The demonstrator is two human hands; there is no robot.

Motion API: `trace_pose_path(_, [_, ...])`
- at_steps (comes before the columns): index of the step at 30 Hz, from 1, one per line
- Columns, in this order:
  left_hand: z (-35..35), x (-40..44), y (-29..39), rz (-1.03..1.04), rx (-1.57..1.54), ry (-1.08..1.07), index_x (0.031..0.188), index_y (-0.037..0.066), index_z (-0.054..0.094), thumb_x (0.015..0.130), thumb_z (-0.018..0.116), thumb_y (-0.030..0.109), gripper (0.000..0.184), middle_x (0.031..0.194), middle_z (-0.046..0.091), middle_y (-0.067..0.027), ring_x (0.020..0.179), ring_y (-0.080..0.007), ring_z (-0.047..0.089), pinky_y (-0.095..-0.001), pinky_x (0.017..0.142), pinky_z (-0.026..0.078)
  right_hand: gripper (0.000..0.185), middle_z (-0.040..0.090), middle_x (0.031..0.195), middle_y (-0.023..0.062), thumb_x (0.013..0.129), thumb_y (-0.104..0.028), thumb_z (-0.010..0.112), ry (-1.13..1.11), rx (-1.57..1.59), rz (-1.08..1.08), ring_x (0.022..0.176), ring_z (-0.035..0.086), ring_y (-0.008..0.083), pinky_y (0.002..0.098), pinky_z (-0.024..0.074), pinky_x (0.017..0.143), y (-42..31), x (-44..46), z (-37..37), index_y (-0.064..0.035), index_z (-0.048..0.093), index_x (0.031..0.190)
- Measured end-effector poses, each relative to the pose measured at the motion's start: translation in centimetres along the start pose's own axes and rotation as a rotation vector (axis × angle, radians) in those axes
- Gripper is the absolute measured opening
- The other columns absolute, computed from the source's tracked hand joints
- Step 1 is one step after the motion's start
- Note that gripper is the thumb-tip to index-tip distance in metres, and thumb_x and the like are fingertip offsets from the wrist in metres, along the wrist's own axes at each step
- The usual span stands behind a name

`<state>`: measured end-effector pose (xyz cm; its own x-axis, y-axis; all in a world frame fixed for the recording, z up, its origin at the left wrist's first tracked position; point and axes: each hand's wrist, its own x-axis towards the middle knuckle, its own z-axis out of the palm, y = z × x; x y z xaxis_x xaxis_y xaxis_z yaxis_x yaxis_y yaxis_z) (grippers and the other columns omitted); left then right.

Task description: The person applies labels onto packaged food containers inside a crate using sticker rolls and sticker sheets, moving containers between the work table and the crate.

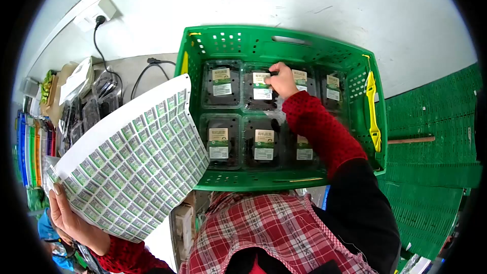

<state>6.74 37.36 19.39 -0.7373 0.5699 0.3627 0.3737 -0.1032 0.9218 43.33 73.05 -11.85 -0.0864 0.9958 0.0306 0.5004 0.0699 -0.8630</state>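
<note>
Left of the green perforated plastic crate (pixel 253 180), the left hand (pixel 76 223) grips a large white sheet of green-and-grey printed stickers (pixel 137 162) by its lower left corner, thumb on top. In the crate's near row sit clear plastic boxes of dark contents (pixel 219 142) with beige-and-white labels. In its far row, the right hand (pixel 276 77) has thumb and forefinger drawn together at the second box from the left (pixel 261 102); whether they pinch anything is unclear. Beyond the crate stands a white wall (pixel 324 0).
</note>
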Motion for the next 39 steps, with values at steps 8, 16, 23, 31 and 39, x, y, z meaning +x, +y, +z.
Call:
trace_pose_path(8, [-0.4,-1.8,0.2,0.099,0.091,0.127,0.105,-0.002,0.065,0.100,0.055,0.014,0.020,0.098,0.070,-0.0082,0.079,-0.0086,0.062,-0.0216,0.073,0.048,0.056,0.061,0.105,0.0179,0.059,-0.008,0.086,-0.161,0.119,-0.070,0.094,0.063,0.0298,0.0371,0.0538,0.080,-0.5,3.1,3.3,0.0042,0.058,0.107])
trace_pose_path(16, [-1.7,-0.3,2.0,0.270,0.258,0.012,0.111,-0.005,0.067,0.087,0.066,-0.003,0.024,0.099,0.068,-0.0027,0.085,-0.0096,0.061,-0.0241,0.079,0.048,0.049,0.062,0.107,0.0210,0.058,-0.005,0.077,0.025,-0.495,-0.657,0.105,0.056,0.0390,0.0464,0.0457,0.091,-3.7,4.2,12.7,-0.0036,0.065,0.105])
trace_pose_path(23, [-4.2,2.3,4.0,0.739,0.481,-0.253,0.091,-0.004,0.063,0.080,0.073,-0.003,0.015,0.094,0.065,-0.0138,0.069,-0.0213,0.065,-0.0276,0.060,0.051,0.033,0.067,0.105,0.0117,0.077,-0.003,0.075,-0.482,0.481,-1.132,0.095,0.066,0.0213,0.0307,0.0537,0.081,-42.5,-15.9,2.3,-0.0022,0.067,0.109])
trace_pose_path(31, [-0.4,0.9,5.5,0.745,0.478,-0.279,0.081,-0.003,0.064,0.074,0.079,0.000,0.016,0.074,0.060,-0.0124,0.058,-0.0240,0.059,-0.0318,0.051,0.045,0.016,0.061,0.081,0.0057,0.069,-0.008,0.072,0.041,0.319,-1.538,0.072,0.062,0.0220,0.0333,0.0522,0.060,-42.8,-17.7,3.6,-0.0075,0.066,0.084])
trace_pose_path(39, [-8.6,1.7,0.2,0.135,0.269,0.268,0.123,-0.006,0.062,0.096,0.060,0.010,0.032,0.122,0.065,-0.0176,0.104,-0.0218,0.064,-0.0300,0.097,0.050,0.020,0.062,0.060,0.0103,0.079,-0.019,0.072,-0.213,-0.171,-0.239,0.054,0.058,0.0146,0.0303,0.0465,0.052,-18.9,-10.4,-13.8,0.0006,0.070,0.075])
